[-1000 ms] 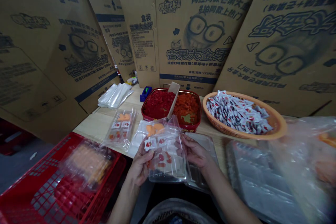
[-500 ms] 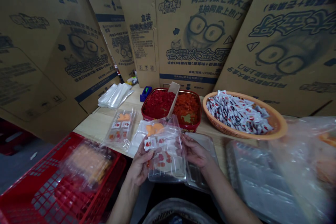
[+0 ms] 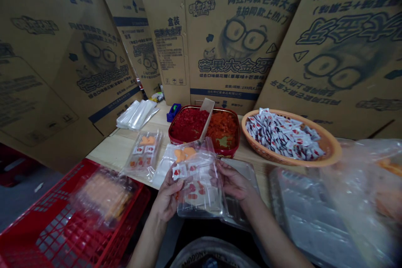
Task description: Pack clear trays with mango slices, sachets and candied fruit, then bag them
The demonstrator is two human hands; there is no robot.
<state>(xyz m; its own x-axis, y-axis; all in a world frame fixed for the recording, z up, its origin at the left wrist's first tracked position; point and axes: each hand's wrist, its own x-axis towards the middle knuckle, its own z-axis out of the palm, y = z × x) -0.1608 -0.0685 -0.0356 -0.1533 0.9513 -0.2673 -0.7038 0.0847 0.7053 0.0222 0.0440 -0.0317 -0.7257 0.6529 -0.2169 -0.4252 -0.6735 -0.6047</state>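
Observation:
Between my two hands is a clear plastic tray (image 3: 201, 209), tilted toward me in front of the table edge. Orange pieces lie in its far compartments, small white sachets in the middle ones, red and orange gummy-like pieces nearest me. My left hand (image 3: 169, 197) grips its left side, thumb over the front. My right hand (image 3: 234, 180) pinches its right edge. Under my right hand lies an empty clear tray (image 3: 241, 207). Just beyond the held tray, a red two-part box (image 3: 226, 151) contains red and orange pieces, with a pale divider strip (image 3: 207, 122) standing up in it.
A filled, bagged tray (image 3: 143, 150) lies left, near flat plastic bags (image 3: 136, 114) and a blue tape dispenser (image 3: 173, 112). An orange basket (image 3: 333, 150) of sachets and stacked clear trays (image 3: 314, 217) are right. A red crate (image 3: 47, 217) stands lower left; cardboard boxes (image 3: 169, 88) wall the back.
Almost nothing differs. Both hands keep the same grip on the tray, and the view has shifted very slightly.

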